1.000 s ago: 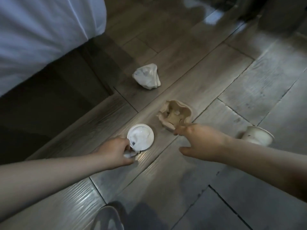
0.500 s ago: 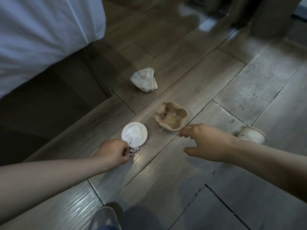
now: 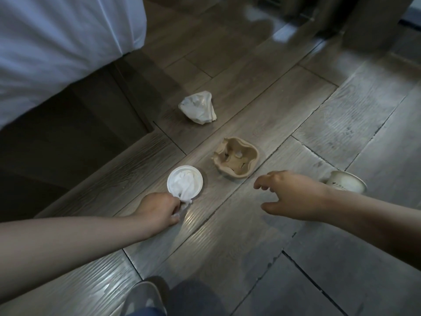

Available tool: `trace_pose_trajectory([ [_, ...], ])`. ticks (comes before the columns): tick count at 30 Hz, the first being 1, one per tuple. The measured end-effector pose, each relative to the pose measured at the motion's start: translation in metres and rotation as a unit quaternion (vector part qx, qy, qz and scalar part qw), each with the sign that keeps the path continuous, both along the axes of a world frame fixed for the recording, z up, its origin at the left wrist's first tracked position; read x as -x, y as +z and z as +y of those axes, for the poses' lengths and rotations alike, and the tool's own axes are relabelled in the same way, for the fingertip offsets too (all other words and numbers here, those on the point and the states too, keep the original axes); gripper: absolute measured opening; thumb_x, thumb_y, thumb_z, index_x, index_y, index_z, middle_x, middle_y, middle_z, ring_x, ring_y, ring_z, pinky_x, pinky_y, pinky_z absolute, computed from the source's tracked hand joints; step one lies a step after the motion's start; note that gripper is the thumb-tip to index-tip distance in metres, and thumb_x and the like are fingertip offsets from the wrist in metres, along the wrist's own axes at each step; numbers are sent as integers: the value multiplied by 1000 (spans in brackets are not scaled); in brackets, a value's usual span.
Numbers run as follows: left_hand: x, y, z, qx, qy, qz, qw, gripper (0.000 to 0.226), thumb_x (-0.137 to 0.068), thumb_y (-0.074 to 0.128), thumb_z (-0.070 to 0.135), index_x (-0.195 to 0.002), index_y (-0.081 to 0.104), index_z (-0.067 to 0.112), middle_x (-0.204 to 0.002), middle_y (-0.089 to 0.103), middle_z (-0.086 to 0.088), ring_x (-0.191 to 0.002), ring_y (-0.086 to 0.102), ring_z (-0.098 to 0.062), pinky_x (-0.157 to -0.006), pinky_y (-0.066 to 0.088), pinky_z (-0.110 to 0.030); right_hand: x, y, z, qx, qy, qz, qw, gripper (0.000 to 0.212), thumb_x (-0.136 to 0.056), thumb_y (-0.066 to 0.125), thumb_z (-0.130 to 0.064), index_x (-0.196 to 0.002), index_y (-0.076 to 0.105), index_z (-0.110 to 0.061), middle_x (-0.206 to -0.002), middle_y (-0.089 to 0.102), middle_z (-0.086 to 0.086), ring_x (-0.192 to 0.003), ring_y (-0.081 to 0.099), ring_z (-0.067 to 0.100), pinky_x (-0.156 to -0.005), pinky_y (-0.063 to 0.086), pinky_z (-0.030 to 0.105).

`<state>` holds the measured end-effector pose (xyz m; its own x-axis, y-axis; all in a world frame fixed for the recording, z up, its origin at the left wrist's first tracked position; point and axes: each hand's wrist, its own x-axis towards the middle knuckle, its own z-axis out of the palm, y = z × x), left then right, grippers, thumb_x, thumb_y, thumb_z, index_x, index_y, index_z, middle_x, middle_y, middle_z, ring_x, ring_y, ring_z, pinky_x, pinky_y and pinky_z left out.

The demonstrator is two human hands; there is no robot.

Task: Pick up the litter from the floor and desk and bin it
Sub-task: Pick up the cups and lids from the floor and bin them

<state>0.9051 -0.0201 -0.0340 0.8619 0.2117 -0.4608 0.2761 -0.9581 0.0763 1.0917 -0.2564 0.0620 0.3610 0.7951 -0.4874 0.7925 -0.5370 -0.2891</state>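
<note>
Head view: since half a second ago the right grip (image 3: 293,195) has drawn back from the crushed brown pulp carrier (image 3: 235,159). It now hangs near the carrier, fingers spread, holding nothing. The left grip (image 3: 159,208) pinches a white tissue (image 3: 183,190). The tissue's strand runs from that grip up across the round white lid (image 3: 198,181), which lies flat on the floor (image 3: 341,124) off the bed's (image 3: 57,42) corner. A paper cup (image 3: 346,184) lies tipped behind the right wrist.
</note>
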Motion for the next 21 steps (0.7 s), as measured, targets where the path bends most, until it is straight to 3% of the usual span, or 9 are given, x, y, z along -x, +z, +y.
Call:
trace_pose_trajectory([
  [6,0,2,-1,41,28,-74,996,23,-86,56,43,-72,56,25,-86,66,5,-82,62,-18,-64,43,-28,-5,-4,-2,1,-14,-5,1000,51,-87,61,-39,-134,48,-25,-131,54,-4,-116,53,11,-86,43,23],
  [11,-21,15,14,41,95,-182,978,13,-82,66,34,-82,67,21,-89,63,2,-86,60,-22,-65,36,-28,-8,-6,2,7,-15,-3,1000,51,-87,61,-38,-135,48,-25,-131,55,-3,-117,53,10,-87,43,22],
  [13,-27,13,20,38,118,-163,979,25,-81,68,32,-101,64,17,-106,56,-3,-100,54,-26,-77,38,-31,-8,-7,4,7,-15,-8,1000,51,-87,61,-38,-135,48,-26,-131,55,-5,-117,53,10,-86,42,22],
  [17,-36,13,14,100,138,-119,978,74,-77,67,39,-140,35,20,-149,22,-6,-133,30,-32,-104,32,-36,-9,-10,2,10,-18,-10,1000,51,-87,61,-39,-135,48,-26,-131,55,-6,-116,53,9,-84,41,19],
  [21,-40,6,4,120,58,-24,991,92,-75,58,64,-149,8,42,-159,-11,7,-146,-4,-27,-116,17,-40,-12,-14,0,22,-24,-8,999,52,-87,61,-39,-135,48,-25,-131,55,-5,-116,53,11,-86,41,21],
])
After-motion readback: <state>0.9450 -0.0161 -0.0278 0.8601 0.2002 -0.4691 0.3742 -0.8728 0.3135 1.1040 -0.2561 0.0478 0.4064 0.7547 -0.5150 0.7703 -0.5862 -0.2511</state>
